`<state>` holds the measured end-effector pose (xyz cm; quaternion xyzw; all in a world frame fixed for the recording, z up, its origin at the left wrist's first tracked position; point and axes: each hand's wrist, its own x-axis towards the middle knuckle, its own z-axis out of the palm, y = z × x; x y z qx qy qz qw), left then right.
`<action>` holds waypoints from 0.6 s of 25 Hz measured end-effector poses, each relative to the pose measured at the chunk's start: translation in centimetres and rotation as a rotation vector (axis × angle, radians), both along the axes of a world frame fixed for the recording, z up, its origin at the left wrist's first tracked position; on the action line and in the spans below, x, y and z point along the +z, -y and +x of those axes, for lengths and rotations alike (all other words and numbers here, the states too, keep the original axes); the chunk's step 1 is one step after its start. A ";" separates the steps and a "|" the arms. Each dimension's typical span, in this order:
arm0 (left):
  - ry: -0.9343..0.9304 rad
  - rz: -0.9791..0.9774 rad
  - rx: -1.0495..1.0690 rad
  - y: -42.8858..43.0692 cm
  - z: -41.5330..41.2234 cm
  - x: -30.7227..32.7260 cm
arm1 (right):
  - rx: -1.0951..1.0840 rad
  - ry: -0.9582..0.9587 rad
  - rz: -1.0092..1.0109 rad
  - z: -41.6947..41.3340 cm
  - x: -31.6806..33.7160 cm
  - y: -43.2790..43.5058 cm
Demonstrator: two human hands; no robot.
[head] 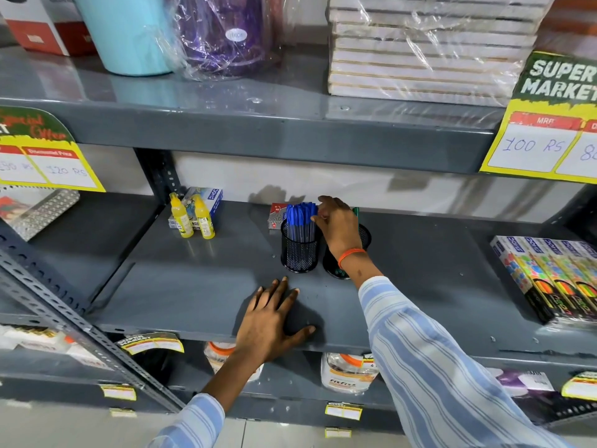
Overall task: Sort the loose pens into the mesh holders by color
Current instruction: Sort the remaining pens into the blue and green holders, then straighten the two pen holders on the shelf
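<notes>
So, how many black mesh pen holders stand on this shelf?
2. One black mesh holder full of blue pens stands mid-shelf; the second black mesh holder is right beside it, mostly hidden behind the right hand.

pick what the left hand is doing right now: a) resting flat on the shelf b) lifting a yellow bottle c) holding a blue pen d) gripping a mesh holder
a, the left hand lies palm-down with fingers spread on the grey shelf, in front of the mesh holder of blue pens and touching neither.

Black wire-mesh holder [298, 250], glossy metal shelf [193, 286]
</notes>
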<state>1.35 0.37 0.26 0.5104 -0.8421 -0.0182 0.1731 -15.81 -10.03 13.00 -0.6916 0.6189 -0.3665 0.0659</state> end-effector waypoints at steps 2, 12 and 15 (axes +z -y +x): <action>0.007 -0.008 0.001 0.0 0.0 -0.2 | -0.036 0.116 -0.054 -0.8 -0.4 -0.9; -0.168 0.082 0.075 0.7 0.0 0.2 | -0.322 0.367 0.058 -5.5 -8.4 -6.6; -0.367 0.222 0.206 2.9 -1.0 1.6 | -0.214 0.373 0.263 -5.5 -9.1 -6.0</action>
